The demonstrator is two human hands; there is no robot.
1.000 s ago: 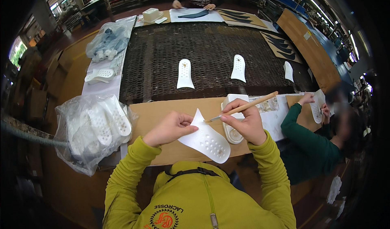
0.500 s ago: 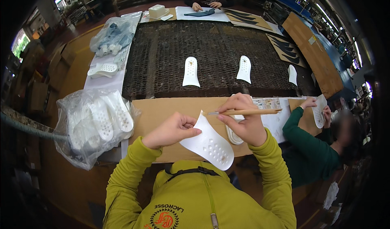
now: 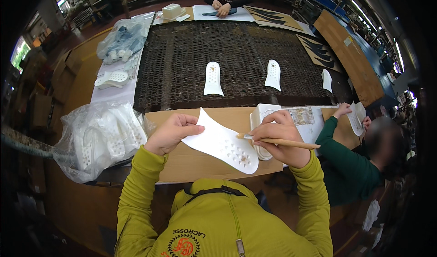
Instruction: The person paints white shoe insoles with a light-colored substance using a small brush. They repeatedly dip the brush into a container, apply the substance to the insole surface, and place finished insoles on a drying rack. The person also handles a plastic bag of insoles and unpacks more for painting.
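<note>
A white shoe insole [image 3: 213, 130], dotted with holes at its rounded end, is pinched at one corner by my left hand [image 3: 174, 131]. The thumb lies on top, and the insole slants down to the right above the cardboard. My right hand [image 3: 283, 141] grips a wooden-handled brush [image 3: 295, 143] like a pen. Its bristles meet the insole's right edge, beside the holes. Just behind my right hand stands a white plastic tub [image 3: 260, 114], partly hidden by my fingers; its contents cannot be made out.
White insoles [image 3: 212, 78] lie spaced on a dark mesh conveyor [image 3: 177, 52] ahead. A clear bag of insoles [image 3: 107, 136] sits left on the cardboard-covered table [image 3: 182, 166]. At right, a green-sleeved person [image 3: 348, 166] handles an insole; across the belt, another person's hands [image 3: 221, 8] hold a dark-blue piece.
The insole has moved left and upward and lies flatter. My brush has gone from its pointed corner along to the right edge near the holes. My right hand has dropped, uncovering more of the tub.
</note>
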